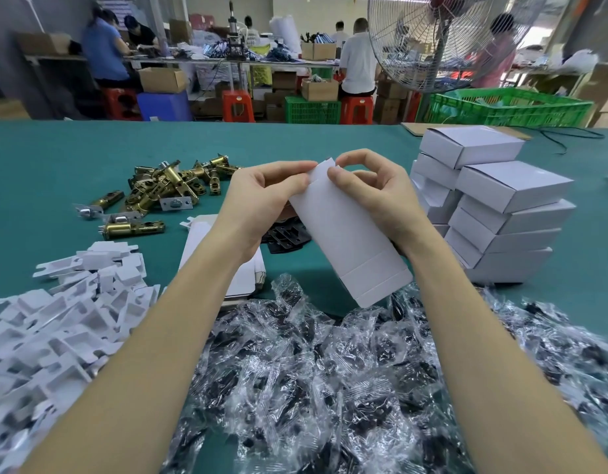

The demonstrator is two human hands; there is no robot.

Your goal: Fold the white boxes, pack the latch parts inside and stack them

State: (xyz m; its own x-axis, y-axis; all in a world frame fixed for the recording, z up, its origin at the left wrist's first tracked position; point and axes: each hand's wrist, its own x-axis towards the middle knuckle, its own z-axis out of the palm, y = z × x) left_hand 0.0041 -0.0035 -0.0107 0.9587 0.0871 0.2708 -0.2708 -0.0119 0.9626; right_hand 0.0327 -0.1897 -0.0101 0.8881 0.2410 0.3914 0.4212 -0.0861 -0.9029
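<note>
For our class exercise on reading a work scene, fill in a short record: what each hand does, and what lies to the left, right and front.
left hand: pinches the far end of the white box
right hand: pinches the same end
left: brass latch parts, white inserts
right: stacked white boxes
front: clear bagged parts
surface: green table

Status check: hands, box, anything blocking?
Left hand and right hand both pinch white box at far-end flap. Box held above table, unpacked. Nothing blocking.

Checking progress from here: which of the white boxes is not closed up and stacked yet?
The white box held in both hands, left hand and right hand pinching its top flap; the others sit closed in the stack at right.
</note>
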